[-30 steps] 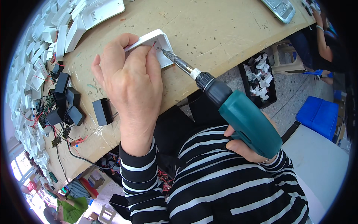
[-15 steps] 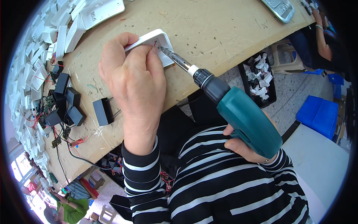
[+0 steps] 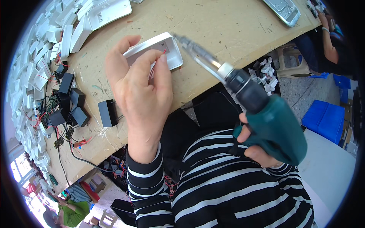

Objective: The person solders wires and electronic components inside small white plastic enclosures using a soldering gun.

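A white plastic case [image 3: 176,53], shaped like a shallow open box, rests on the table under my left hand [image 3: 142,91]. Its thumb and index finger pinch thin red wires [image 3: 165,52] above the case's inside, while the other fingers lie along the case's far left side. My right hand [image 3: 258,150] grips a green soldering gun [image 3: 279,129] with a black collar and a long metal tip. Motion blurs the tip, which hangs apart from the wires, to the right of the case. Part of the case's inside is hidden by my left hand.
White cases [image 3: 34,83] are heaped along the left. Beside them lie black boxes [image 3: 77,97], circuit boards and cables; a single black box [image 3: 108,113] sits nearer. A silvery tray [image 3: 283,11] is at the far right, a bin of white pieces [image 3: 266,76] below. Other people work nearby.
The soldering gun has swung right and its tip has left the inside of the case. My left fingers and the wires have lifted slightly from the case.
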`<state>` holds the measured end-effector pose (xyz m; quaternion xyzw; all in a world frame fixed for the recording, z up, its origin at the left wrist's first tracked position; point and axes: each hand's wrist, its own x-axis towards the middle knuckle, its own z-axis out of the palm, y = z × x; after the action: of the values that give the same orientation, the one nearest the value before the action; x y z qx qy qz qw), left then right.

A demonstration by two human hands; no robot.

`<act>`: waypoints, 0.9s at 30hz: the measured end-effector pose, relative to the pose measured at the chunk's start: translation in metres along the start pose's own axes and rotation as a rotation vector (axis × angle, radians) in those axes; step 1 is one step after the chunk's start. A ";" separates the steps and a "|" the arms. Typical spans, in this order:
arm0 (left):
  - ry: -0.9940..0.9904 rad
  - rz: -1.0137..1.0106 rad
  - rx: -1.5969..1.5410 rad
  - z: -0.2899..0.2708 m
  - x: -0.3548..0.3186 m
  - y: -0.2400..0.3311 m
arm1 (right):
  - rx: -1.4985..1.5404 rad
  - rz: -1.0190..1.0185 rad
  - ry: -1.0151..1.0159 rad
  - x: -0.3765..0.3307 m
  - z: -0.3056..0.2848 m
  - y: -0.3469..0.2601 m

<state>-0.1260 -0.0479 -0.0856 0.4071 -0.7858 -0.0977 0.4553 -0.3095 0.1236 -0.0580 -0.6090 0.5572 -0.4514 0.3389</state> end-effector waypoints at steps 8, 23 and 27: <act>-0.166 -0.140 -0.251 -0.027 0.000 -0.013 | -0.095 -0.173 0.044 0.043 0.002 -0.005; -0.251 -0.339 -0.502 -0.036 -0.008 -0.012 | -0.422 -0.643 0.337 0.131 0.060 -0.002; -0.204 -0.241 -0.437 -0.034 -0.007 -0.011 | -0.288 -0.515 0.280 0.130 0.061 -0.001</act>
<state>-0.0911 -0.0430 -0.0766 0.3778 -0.7337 -0.3589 0.4360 -0.2559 -0.0093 -0.0568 -0.7036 0.4842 -0.5182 0.0439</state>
